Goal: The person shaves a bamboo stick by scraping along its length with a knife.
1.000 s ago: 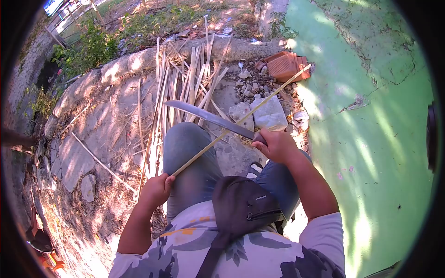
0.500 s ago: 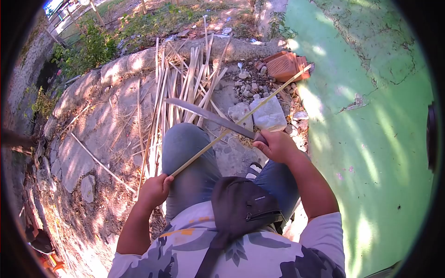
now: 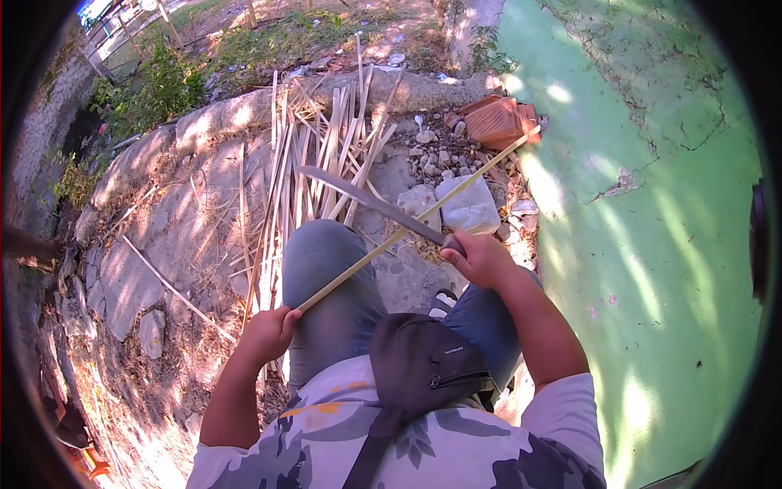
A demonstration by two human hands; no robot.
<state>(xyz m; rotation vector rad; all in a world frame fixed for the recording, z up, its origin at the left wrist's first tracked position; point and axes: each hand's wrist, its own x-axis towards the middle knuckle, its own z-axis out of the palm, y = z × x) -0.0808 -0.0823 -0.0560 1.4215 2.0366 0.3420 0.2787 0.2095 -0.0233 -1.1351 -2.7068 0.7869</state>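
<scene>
My left hand (image 3: 271, 330) is closed around the near end of a long, pale bamboo strip (image 3: 342, 278). The strip slants up to the right across my raised knee, and its far end lies in front of the orange roof tiles. In my right hand (image 3: 481, 259) is the handle of a machete (image 3: 371, 200). Its long blade points up to the left and crosses the strip near its middle, touching or just above it; I cannot tell which. Beyond my knee lies a loose pile of similar split strips (image 3: 332, 147).
Orange roof tiles (image 3: 495, 122) and a pale stone block (image 3: 468, 204) lie among rubble ahead on the right. A green wall (image 3: 652, 269) runs along my right side. One loose strip (image 3: 181, 291) lies on the ground at left. A dark bag (image 3: 428, 354) rests on my lap.
The machete blade has tilted more steeply, its tip shifting slightly right. My right hand has moved a little left and down the view. The strip stays in my left hand.
</scene>
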